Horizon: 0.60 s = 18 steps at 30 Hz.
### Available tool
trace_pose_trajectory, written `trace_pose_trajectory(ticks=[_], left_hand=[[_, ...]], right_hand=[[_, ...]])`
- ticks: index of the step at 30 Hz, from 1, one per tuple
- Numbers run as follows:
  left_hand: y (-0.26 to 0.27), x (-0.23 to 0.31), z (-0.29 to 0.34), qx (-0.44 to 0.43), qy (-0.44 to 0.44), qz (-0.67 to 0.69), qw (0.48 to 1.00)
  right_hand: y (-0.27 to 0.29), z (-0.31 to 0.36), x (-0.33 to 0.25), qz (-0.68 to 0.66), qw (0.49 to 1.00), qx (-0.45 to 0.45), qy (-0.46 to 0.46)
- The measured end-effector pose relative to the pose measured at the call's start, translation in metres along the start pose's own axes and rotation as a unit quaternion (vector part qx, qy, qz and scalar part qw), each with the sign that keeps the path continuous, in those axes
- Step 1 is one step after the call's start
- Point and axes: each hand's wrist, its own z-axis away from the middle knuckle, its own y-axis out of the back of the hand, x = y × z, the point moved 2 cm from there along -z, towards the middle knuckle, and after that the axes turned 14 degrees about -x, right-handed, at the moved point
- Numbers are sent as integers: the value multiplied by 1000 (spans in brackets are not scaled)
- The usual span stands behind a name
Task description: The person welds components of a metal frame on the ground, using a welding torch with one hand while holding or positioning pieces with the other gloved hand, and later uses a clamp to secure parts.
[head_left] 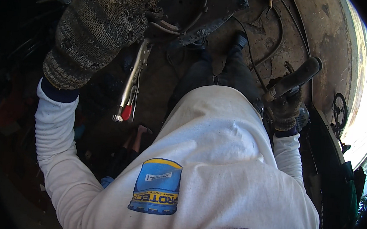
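The largest thing seen is the white sweatshirt (214, 159) of the person, with a blue and yellow printed patch on the chest; it is taken here as the landmark. Above it, the dirt floor (316, 34) is seen, rusty brown, with thin cables lying across it, and the person's dark trouser legs and one shoe (240, 38) point away over it.

Up and to the left of the sweatshirt, the left hand (98, 27) is raised high, close to the camera, in a worn knitted glove. It is closed around the head end of the locking pliers (133, 83), which hang down from it with the handles and a red release lever at the bottom. The pliers seem to be held near the jaws so that a dark, burnt metal piece (206, 26) just to their right can be steadied; whether the jaws really bite on it cannot be told.

At the right edge of the sweatshirt, the right hand (287, 108), also gloved, is held low beside the hip. It is wrapped tight around a dark tool handle (296, 77) that points up and to the right, probably kept ready and away from the body.
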Motion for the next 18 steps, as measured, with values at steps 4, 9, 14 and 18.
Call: trace_pose_trajectory(ticks=[4, 9, 14, 18], left_hand=[[-9, -4, 0, 12, -4, -8, 1000], [1, 3, -1, -24, 11, -9, 1000], [-7, 0, -5, -10, -12, -19, 1000], [-2, 3, -3, -13, -30, -44, 999]], right_hand=[[3, 2, 9, -18, 1000, -8, 7], [1, 3, 13, -34, 999, -2, 27], [-9, 3, -5, 19, 999, 33, 19], [-7, 4, -3, 25, 999, 27, 20]])
